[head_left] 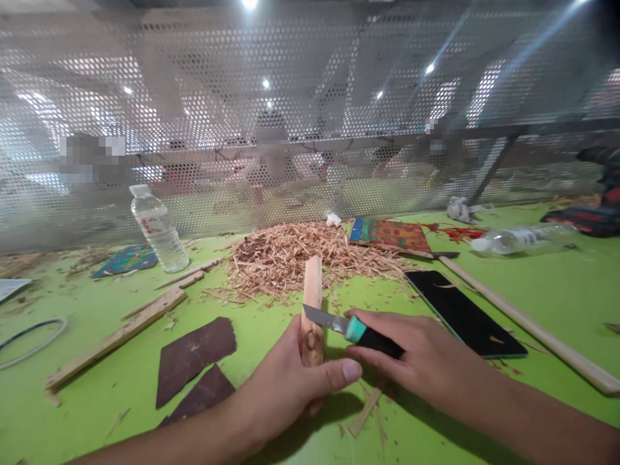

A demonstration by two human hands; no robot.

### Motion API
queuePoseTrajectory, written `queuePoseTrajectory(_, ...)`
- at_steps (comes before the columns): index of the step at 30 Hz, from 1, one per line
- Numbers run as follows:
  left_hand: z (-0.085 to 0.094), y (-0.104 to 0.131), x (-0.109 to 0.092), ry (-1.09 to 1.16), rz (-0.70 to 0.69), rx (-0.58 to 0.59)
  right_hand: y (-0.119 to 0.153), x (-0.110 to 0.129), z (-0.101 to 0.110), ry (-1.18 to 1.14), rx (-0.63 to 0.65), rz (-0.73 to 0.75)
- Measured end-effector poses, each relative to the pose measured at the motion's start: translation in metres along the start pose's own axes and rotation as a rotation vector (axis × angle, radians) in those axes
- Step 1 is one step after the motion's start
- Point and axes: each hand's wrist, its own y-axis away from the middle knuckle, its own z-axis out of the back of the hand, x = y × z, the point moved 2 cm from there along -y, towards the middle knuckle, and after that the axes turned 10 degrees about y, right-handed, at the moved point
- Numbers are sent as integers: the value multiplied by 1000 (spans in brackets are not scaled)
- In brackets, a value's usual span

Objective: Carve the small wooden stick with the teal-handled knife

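Note:
My left hand (290, 381) is closed around the lower part of a pale wooden stick (313, 284), which points away from me and shows a dark knot near my thumb. In my right hand (421, 349) is a utility knife (375, 337) with a black and teal handle. Its blade lies across the stick just above my left thumb and appears to touch the wood. Behind the far end of the stick is a heap of wood shavings (276, 258). Two torn pieces of brown sandpaper (196, 355) lie left of my left hand.
A water bottle (159, 229) stands at back left, near a long wood strip (116, 336). On the right are a black flat slab (465, 313), a wooden rod (527, 323), a lying bottle (523, 239) and a power drill (608, 194). A perforated metal screen (310, 77) closes off the back.

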Motion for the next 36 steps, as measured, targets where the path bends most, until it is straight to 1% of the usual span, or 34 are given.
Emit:
queuePoseTrajectory(4, 4, 0, 6, 38, 39, -8, -1, 8, 2, -50, 118, 64)
queuePoseTrajectory(6, 5, 0, 7, 75, 50, 8, -1, 11, 2, -76, 187, 95)
queuePoseTrajectory(8, 3, 1, 6, 99, 55, 35, 1, 14, 1, -85, 219, 109)
queuePoseTrajectory(10, 2, 1, 4, 93, 46, 43, 3, 14, -1, -71, 213, 105)
queuePoseTrajectory(15, -1, 4, 2, 32, 17, 21, 7, 12, -3, -17, 146, 128)
queuePoseTrajectory(19, -2, 6, 7, -75, -10, -21, 7, 10, -1, -24, 39, 88)
queuePoseTrajectory(21, -2, 6, 8, -108, -22, -28, 6, 9, 0, -19, 11, 68)
queuePoseTrajectory(24, -2, 6, 7, -97, -32, -17, 4, 8, 1, 0, 4, 63)
queuePoseTrajectory(27, -5, 7, 2, -60, -25, 12, 1, 7, 1, -4, -6, 62)
queuePoseTrajectory(30, -10, 7, -3, 40, 11, 68, 1, 6, 2, -40, 13, 59)
queuePoseTrajectory(32, -12, 7, -5, 84, 39, 104, 1, 6, 2, -56, 51, 62)
queuePoseTrajectory(34, -12, 6, -4, 68, 40, 100, 2, 9, 2, -67, 103, 78)
queuePoseTrajectory(36, -9, 6, -2, 44, 27, 67, 2, 12, 2, -76, 156, 98)
